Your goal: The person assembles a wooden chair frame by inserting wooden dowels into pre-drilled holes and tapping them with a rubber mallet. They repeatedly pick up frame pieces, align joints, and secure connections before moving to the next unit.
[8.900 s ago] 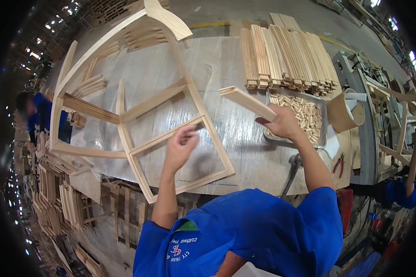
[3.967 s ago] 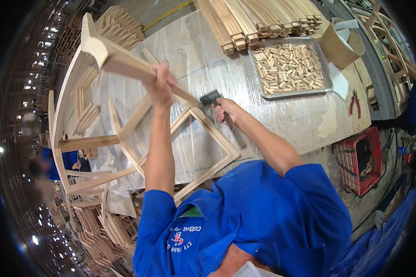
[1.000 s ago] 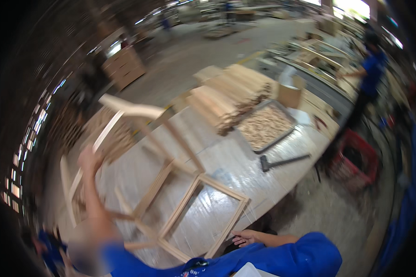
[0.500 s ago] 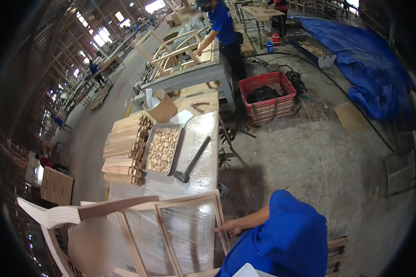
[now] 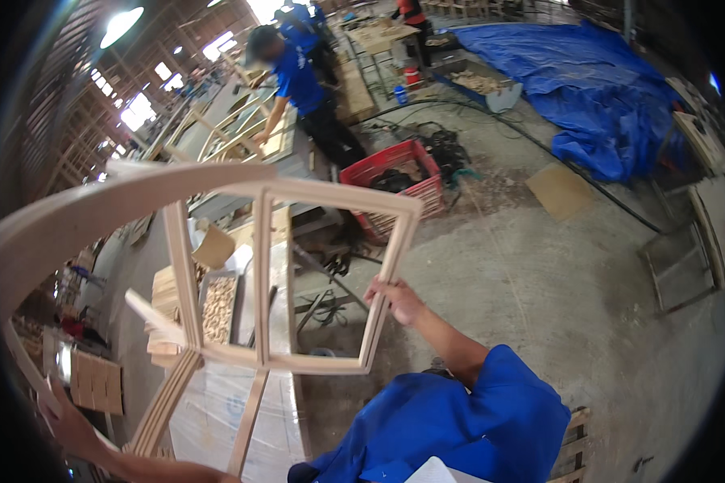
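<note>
A pale unfinished wooden chair frame (image 5: 262, 278), with a long curved rail and crossbars, is raised and tilted above the plastic-covered table (image 5: 282, 423). My right hand (image 5: 399, 299) wraps round the outer bar of its rectangular section. At the lower left my left hand (image 5: 66, 423) grips a curved wooden part of the same frame; its fingertips are partly hidden. Behind the bars, a metal tray (image 5: 236, 310) of small wooden dowels (image 5: 218, 307) and a stack of wood pieces (image 5: 164, 290) rest on the table. A dark hammer (image 5: 272, 310) is mostly covered by the frame.
A red crate (image 5: 415, 169) stands on the floor beyond the table, near a co-worker in a blue shirt (image 5: 302, 80) at another bench. A blue tarp (image 5: 572, 88), a trough of scraps (image 5: 503, 98) and a cardboard sheet (image 5: 560, 191) lie farther right.
The chair frame has risen off the table and tilted, now blocking part of the tray and hammer. My right hand has closed round its bar; my left hand has come into view.
</note>
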Tool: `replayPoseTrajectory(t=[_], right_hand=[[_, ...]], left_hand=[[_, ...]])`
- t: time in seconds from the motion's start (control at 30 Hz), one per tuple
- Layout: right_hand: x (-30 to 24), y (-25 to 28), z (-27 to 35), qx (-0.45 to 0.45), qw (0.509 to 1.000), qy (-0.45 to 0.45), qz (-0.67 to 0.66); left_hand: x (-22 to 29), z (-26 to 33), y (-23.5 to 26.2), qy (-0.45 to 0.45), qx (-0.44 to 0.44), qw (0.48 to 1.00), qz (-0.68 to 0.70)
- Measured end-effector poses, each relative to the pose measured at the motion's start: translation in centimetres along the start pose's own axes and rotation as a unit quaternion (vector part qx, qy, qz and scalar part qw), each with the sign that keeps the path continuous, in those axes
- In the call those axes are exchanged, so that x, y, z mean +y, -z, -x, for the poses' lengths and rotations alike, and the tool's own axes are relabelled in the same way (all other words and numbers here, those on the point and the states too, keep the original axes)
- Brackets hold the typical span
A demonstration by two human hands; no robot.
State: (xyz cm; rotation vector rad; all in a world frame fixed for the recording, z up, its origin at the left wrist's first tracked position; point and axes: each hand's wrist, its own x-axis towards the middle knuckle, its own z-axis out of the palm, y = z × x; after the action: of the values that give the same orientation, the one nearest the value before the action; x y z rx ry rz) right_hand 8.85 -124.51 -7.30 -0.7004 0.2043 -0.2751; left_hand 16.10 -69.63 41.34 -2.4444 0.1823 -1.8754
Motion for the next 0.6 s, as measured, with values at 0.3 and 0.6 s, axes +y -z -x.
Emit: replayPoseTrajectory(t=[0.3,0.6], right_hand=[[-16.1,14.2,16.1,0.381,0.878,0.283,0.070],[-22.9,14.1,31.9,0.646,0.579,0.458,0.195]], left_hand=[[32.2,2.2,-18.8,0.106,-0.063,0.834,0.538],[69.7,10.8,-30.0,0.105,-0.253,0.604,0.748]])
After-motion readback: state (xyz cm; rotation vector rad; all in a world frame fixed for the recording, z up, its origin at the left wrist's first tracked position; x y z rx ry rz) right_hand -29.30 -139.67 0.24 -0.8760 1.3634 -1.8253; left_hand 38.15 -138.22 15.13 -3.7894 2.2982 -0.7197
